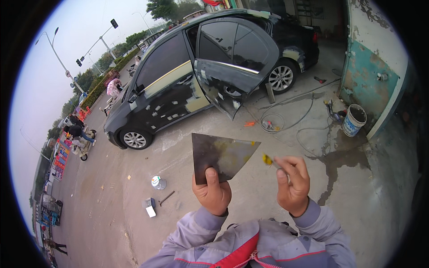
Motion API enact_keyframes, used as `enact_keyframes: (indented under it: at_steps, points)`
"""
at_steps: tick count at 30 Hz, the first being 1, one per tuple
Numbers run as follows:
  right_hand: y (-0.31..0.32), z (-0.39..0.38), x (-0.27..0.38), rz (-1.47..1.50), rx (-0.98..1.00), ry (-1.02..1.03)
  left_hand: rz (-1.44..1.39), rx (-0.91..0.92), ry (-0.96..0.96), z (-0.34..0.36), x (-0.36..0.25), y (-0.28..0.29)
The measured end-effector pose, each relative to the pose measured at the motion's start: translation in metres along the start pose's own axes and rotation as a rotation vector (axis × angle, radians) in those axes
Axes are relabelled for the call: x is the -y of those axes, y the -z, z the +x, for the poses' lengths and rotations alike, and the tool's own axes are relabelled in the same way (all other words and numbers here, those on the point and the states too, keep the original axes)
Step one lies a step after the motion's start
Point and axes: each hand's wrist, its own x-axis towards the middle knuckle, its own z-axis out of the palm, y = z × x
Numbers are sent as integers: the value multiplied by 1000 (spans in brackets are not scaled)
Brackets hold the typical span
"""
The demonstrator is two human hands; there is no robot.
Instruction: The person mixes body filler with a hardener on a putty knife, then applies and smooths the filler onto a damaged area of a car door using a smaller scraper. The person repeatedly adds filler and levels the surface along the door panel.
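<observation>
Ahead of the left grip [212,193], which clamps its lower edge, the plate [223,155] tapers rightward, long axis toward the right grip [293,184]. The latter pinches a tool [275,163], probably a scraper, yellow paste [267,159] just beside the plate's corner.

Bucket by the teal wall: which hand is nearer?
Right. In view, the right hand is below and left of the bucket; the left hand is farther left.

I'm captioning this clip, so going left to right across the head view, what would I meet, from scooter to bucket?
Scooter → small lidded can → flat dark plate held in the left hand → dab of yellow paste → right hand → bucket.
</observation>
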Motion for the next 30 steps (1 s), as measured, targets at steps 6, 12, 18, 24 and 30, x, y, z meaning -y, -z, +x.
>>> enact_keyframes:
  at_steps: [6,12,18,24,30]
  points:
    - [47,9,-47,774,2,-407,-184,-13,601,4,38,-35]
    - [81,21,-69,-142,116,-145,-221,-39,422,25,64,-51]
    - [39,20,-60,-348,68,179,-135,302,135,10,86,-79]
    - [56,25,-63,-294,-65,134,-213,212,164,13,95,-81]
    - [63,26,-58,-330,56,141,-239,195,205,11,96,-92]
